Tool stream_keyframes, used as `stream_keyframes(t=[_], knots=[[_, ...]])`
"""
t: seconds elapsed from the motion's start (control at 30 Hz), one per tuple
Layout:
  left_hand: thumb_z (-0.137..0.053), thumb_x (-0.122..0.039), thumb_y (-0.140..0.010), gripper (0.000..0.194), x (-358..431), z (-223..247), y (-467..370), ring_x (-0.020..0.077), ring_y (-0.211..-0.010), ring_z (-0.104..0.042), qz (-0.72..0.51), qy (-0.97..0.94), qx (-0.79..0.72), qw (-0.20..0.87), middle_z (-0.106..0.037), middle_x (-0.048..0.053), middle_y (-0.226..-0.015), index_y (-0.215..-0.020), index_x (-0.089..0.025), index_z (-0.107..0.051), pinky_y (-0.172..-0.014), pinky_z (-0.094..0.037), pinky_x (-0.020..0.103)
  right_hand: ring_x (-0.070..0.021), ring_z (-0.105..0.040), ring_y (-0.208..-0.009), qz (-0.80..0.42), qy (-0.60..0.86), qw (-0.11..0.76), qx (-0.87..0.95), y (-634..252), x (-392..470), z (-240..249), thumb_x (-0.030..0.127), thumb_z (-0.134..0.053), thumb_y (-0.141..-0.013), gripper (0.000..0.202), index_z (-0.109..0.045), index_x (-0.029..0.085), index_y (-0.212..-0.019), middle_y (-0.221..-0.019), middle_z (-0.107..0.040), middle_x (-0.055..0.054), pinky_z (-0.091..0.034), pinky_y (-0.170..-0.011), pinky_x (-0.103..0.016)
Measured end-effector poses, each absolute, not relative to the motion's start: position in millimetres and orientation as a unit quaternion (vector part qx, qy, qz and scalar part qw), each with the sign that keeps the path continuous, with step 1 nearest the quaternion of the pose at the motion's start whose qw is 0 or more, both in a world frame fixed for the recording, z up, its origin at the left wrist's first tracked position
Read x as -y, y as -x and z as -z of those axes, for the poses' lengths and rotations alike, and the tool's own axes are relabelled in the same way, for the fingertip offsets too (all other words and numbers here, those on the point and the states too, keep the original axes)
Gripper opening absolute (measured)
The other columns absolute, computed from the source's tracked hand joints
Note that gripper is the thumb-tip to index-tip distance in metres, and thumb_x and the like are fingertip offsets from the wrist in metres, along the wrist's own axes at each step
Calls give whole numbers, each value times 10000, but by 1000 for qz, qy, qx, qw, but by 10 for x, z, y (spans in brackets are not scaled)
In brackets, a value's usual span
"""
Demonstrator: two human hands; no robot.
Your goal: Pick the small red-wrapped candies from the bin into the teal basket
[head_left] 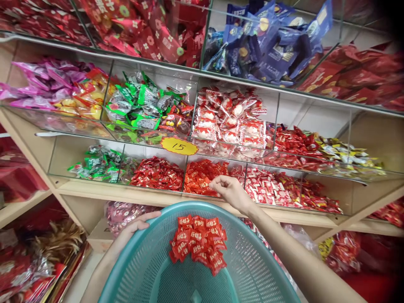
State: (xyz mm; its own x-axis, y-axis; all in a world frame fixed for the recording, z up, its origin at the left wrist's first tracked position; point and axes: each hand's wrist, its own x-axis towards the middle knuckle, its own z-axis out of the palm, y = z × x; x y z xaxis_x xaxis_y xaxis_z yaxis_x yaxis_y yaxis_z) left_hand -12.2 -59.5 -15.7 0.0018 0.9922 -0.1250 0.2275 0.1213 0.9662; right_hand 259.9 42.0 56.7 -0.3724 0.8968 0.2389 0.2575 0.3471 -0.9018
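Observation:
A teal perforated plastic basket (132,269) fills the lower middle of the head view. Several small red candy packets (197,240) lie inside it against the far wall. My left hand (135,225) is closed on the basket's left rim, fingers over the edge. Beyond the far rim, my right hand (229,191) is at the front of the bottom shelf's bin of orange-red packets (202,172). Its fingers are pinched together, and whatever may be between them is too small to make out.
Clear-walled bins of wrapped sweets rise in tiers on a wooden shelf unit (110,193). A yellow tag (179,145) marked 15 hangs above the bottom row. Bagged goods (126,216) and a cardboard box (101,235) are below the shelf.

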Motion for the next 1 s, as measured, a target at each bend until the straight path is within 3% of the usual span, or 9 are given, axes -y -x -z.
stream_keyframes(t=[0.13, 0.33, 0.53, 1.0], knots=[[-515, -178, -656, 244, 605, 86, 205, 209, -918, -557, -404, -511, -564, 508, -667, -8, -945, -843, -198, -671, -792, -413, 286, -40, -310, -370, -501, 394, 351, 686, -2480, -3, -457, 417, -561, -689, 247, -558, 171, -720, -457, -444, 58, -209, -358, -177], [-602, -325, -647, 250, 595, 27, 134, 179, -803, -575, -414, -514, -545, 517, -680, 28, -869, -829, -170, -675, -719, -423, 261, -38, -305, -366, -607, 371, 281, 645, -2118, 228, -33, 442, -580, -666, 274, -552, 170, -693, -449, -441, 64, -203, -360, -174], [-674, -321, -572, 274, 607, 53, 149, 193, -848, -571, -409, -537, -556, 485, -665, 27, -894, -811, -189, -688, -766, -408, 271, -42, -336, -401, -634, 357, 275, 629, -1912, 281, 39, 458, -594, -643, 296, -545, 170, -690, -476, -431, 62, -214, -369, -168], [-624, -322, -639, 150, 566, 83, 179, 145, -764, -524, -385, -618, -535, 429, -581, -7, -786, -672, -183, -671, -711, -380, 226, -46, -347, -409, -626, 369, 289, 623, -1817, 207, 63, 456, -625, -598, 307, -592, 173, -713, -479, -440, 65, -245, -401, -179]])
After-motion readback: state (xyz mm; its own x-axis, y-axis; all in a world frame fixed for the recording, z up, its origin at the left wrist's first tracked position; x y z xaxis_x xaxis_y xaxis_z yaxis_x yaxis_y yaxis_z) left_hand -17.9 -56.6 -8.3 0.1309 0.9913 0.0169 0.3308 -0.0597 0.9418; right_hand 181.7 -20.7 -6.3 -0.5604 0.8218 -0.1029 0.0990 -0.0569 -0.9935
